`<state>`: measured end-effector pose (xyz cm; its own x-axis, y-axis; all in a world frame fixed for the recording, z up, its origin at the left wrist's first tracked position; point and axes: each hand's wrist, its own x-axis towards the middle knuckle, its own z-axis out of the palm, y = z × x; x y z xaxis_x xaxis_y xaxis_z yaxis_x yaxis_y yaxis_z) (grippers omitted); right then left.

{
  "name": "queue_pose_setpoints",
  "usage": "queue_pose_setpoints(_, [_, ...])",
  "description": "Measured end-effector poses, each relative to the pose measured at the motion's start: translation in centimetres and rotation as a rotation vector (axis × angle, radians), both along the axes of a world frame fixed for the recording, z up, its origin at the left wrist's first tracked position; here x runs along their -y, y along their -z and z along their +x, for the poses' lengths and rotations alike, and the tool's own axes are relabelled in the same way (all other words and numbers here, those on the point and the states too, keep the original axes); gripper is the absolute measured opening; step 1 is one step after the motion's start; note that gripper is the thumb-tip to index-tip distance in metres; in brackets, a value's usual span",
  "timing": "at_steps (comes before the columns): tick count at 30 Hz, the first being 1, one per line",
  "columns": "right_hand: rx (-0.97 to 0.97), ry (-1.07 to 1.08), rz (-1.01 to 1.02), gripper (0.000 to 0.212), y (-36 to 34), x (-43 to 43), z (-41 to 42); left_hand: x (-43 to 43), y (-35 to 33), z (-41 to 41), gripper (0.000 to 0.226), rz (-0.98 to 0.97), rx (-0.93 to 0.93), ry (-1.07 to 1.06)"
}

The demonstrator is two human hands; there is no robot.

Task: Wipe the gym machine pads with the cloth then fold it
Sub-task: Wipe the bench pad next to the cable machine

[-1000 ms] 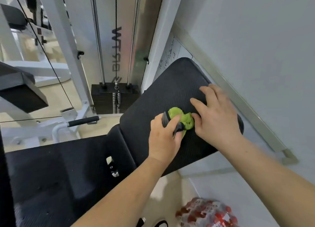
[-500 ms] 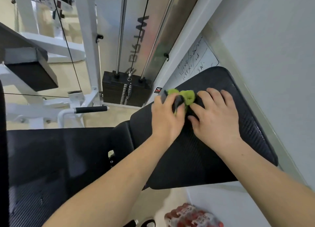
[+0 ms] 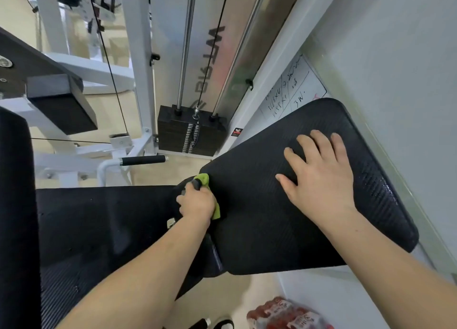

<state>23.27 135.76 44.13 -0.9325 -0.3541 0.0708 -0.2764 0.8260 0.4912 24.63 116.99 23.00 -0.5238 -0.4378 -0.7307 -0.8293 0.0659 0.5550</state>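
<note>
Small lime-green soft cloth (image 3: 204, 179) with a dark grey patch, bunched into a wad at the left edge of the big black ribbed vinyl pad (image 3: 259, 220), right by the gap to the flat black seat pad (image 3: 99, 217); looks light, limp and compressible, no stiffness, likely grips the textured vinyl rather than sliding, not fragile; best taken as a fistful for wiping, then by its corners or hems for the fold. Left hand (image 3: 197, 202) fingers curled tight round the wad, green poking out above the knuckles and below the palm, pressing it onto the pad edge. Right hand (image 3: 319, 177) holds nothing, fingers straight and spread, palm flat on the upper pad surface, probably bracing it. Hands well apart. Further out: black weight stack (image 3: 191, 135) on chrome guide rods behind the pad, white board with handwriting (image 3: 294, 88) against the wall, pack of red-labelled bottles (image 3: 284, 314) on the floor below
</note>
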Motion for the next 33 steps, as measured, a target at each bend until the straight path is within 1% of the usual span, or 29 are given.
queue_pose_setpoints(2, [-0.007,0.001,-0.002,0.056,0.0,0.2,0.0,0.2,-1.9,-3.2,0.034,-0.028,-0.225,0.035])
queue_pose_setpoints(4, [-0.013,0.004,-0.006,0.055,0.1,0.5,0.0,-0.3,-4.5,-5.6,0.027,-0.087,-0.473,0.172])
queue_pose_setpoints(5, [-0.019,-0.001,-0.026,0.052,0.1,0.6,0.1,-0.8,-5.4,-6.0,0.026,-0.132,-0.561,0.236])
queue_pose_setpoints(6, [-0.031,-0.017,-0.067,0.046,0.0,0.7,0.3,-1.2,-5.6,-5.9,0.027,-0.169,-0.605,0.264])
queue_pose_setpoints(7, [-0.051,-0.047,-0.130,0.038,0.0,0.7,0.6,-1.6,-5.4,-5.1,0.028,-0.194,-0.608,0.255])
queue_pose_setpoints(9, [-0.106,-0.120,-0.270,0.024,0.0,0.2,1.9,-2.7,-3.5,-1.2,0.034,-0.202,-0.553,0.199])
queue_pose_setpoints(11, [-0.121,-0.172,-0.333,0.020,0.3,-0.3,3.1,-4.0,-1.2,3.9,0.040,-0.165,-0.389,0.137])
queue_pose_setpoints(14, [-0.088,-0.245,-0.319,0.018,0.9,-2.0,5.0,-6.9,-0.7,10.8,0.040,-0.056,-0.096,0.004])
queue_pose_setpoints(15, [-0.076,-0.277,-0.307,0.018,1.0,-2.6,5.5,-8.0,-1.7,11.9,0.041,-0.017,-0.030,-0.027])
queue_pose_setpoints(16, [-0.071,-0.310,-0.300,0.019,0.9,-3.1,6.0,-9.1,-3.2,12.0,0.039,0.019,-0.023,-0.055])
queue_pose_setpoints(17, [-0.076,-0.339,-0.300,0.019,0.8,-3.4,6.4,-10.3,-4.8,11.5,0.034,0.031,-0.106,-0.063])
queue_pose_setpoints(18, [-0.090,-0.360,-0.309,0.020,0.5,-3.7,6.7,-11.6,-6.8,10.7,0.030,0.042,-0.273,-0.024])
queue_pose_setpoints(19, [-0.103,-0.368,-0.326,0.023,0.0,-4.0,6.9,-13.0,-8.9,9.9,0.028,0.014,-0.468,0.077])
queue_pose_setpoints(20, [-0.106,-0.355,-0.346,0.027,-0.5,-4.2,7.0,-14.4,-10.9,9.3,0.032,-0.047,-0.651,0.223])
queue_pose_setpoints(21, [-0.103,-0.329,-0.370,0.031,-1.3,-4.6,7.1,-15.5,-12.6,9.0,0.035,-0.096,-0.785,0.335])
queue_pose_setpoints(22, [-0.098,-0.302,-0.395,0.035,-2.1,-5.1,7.2,-16.0,-13.5,8.9,0.036,-0.145,-0.878,0.400])
queue_pose_setpoints(24, [-0.085,-0.282,-0.452,0.041,-3.5,-6.3,6.9,-15.4,-13.1,9.7,0.038,-0.208,-0.997,0.414])
queue_pose_setpoints(25, [-0.087,-0.292,-0.478,0.041,-4.0,-6.9,6.8,-14.7,-12.1,10.7,0.038,-0.237,-1.011,0.412])
queue_pose_setpoints(26, [-0.089,-0.304,-0.491,0.038,-4.4,-7.3,6.6,-14.0,-10.5,11.9,0.037,-0.261,-0.960,0.405])
queue_pose_setpoints(27, [-0.087,-0.312,-0.491,0.033,-4.6,-7.4,6.5,-13.2,-8.8,13.0,0.034,-0.269,-0.846,0.379])
queue_pose_setpoints(28, [-0.072,-0.314,-0.483,0.029,-4.6,-7.3,6.3,-12.2,-7.1,13.8,0.032,-0.250,-0.675,0.334])
queue_pose_setpoints(30, [-0.024,-0.315,-0.490,0.024,-4.3,-6.6,6.2,-10.0,-4.9,14.4,0.031,-0.179,-0.276,0.280])
queue_pose_setpoints(31, [-0.007,-0.312,-0.502,0.023,-4.1,-6.1,6.0,-8.7,-4.8,13.8,0.030,-0.148,-0.192,0.293])
queue_pose_setpoints(32, [0.002,-0.303,-0.517,0.021,-4.0,-5.7,5.8,-7.6,-5.2,12.9,0.029,-0.124,-0.201,0.314])
queue_pose_setpoints(33, [0.009,-0.281,-0.527,0.021,-3.9,-5.2,5.4,-6.6,-5.8,11.4,0.024,-0.102,-0.251,0.327])
